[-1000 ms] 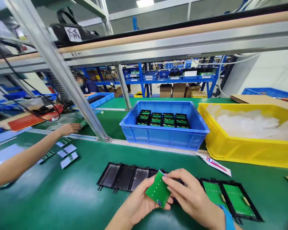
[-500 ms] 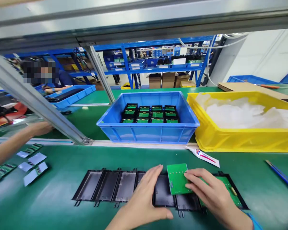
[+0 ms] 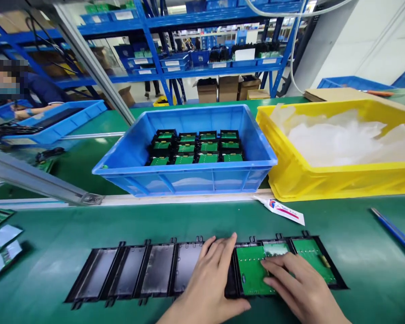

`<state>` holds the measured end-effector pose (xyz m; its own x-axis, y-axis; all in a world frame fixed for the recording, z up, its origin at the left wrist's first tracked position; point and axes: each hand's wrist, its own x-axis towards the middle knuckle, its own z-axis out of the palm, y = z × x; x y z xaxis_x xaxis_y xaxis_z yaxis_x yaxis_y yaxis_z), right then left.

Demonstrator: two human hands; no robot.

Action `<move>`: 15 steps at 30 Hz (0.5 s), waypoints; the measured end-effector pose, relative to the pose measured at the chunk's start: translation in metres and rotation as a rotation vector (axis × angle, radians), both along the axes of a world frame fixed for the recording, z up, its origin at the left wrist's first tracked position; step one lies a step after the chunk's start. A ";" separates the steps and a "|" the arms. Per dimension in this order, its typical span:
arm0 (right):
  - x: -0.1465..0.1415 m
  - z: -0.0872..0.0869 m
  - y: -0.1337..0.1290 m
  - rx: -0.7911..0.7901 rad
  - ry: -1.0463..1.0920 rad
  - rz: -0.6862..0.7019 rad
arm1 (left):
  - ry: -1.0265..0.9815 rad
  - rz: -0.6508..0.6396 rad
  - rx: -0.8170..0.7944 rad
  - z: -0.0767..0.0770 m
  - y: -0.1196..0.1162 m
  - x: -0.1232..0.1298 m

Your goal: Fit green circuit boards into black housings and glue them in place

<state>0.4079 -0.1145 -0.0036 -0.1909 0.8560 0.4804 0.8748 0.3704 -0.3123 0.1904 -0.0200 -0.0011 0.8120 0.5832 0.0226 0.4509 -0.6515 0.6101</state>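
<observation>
A row of joined black plastic cases (image 3: pixel 157 271) lies across the green bench. Its left compartments hold nothing; green circuit boards sit in the ones at the right, including the end board (image 3: pixel 312 261). My right hand (image 3: pixel 299 283) pinches the right edge of a green board (image 3: pixel 253 270), which lies in or on a compartment. My left hand (image 3: pixel 211 279) rests over the row's middle, fingers and thumb apart and holding nothing, with the thumb near that board's lower left corner. Part of the compartment beneath my left hand is hidden.
Behind the row stand a blue bin (image 3: pixel 189 177) of cased boards and a yellow bin (image 3: pixel 357 180) of white wrapping. A white tube (image 3: pixel 286 211) and blue tweezers (image 3: pixel 394 234) lie on the bench. Wrapped boards (image 3: pixel 3 252) are at left; a person (image 3: pixel 30 94) sits beyond.
The board in my right hand has gone from raised and tilted above the cases to lying in or on a compartment. The view has shifted, and the other person's arm at left is gone.
</observation>
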 end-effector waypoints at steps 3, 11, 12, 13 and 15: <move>-0.004 0.000 0.003 0.012 0.010 -0.026 | 0.013 -0.008 -0.006 -0.001 0.001 -0.001; -0.008 -0.002 0.005 -0.003 0.002 -0.050 | 0.007 -0.010 0.011 -0.004 0.003 -0.001; -0.008 -0.002 0.005 -0.003 -0.001 -0.052 | 0.007 -0.011 0.016 -0.003 0.003 -0.001; -0.008 -0.002 0.006 -0.001 -0.005 -0.052 | 0.009 -0.014 0.020 -0.003 0.003 -0.001; -0.008 -0.002 0.007 0.004 -0.012 -0.050 | 0.021 -0.027 0.024 0.000 0.004 -0.001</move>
<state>0.3999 -0.1078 -0.0051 -0.1534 0.8629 0.4815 0.8959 0.3271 -0.3007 0.1899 -0.0162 -0.0012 0.8281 0.5602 0.0190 0.4453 -0.6781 0.5847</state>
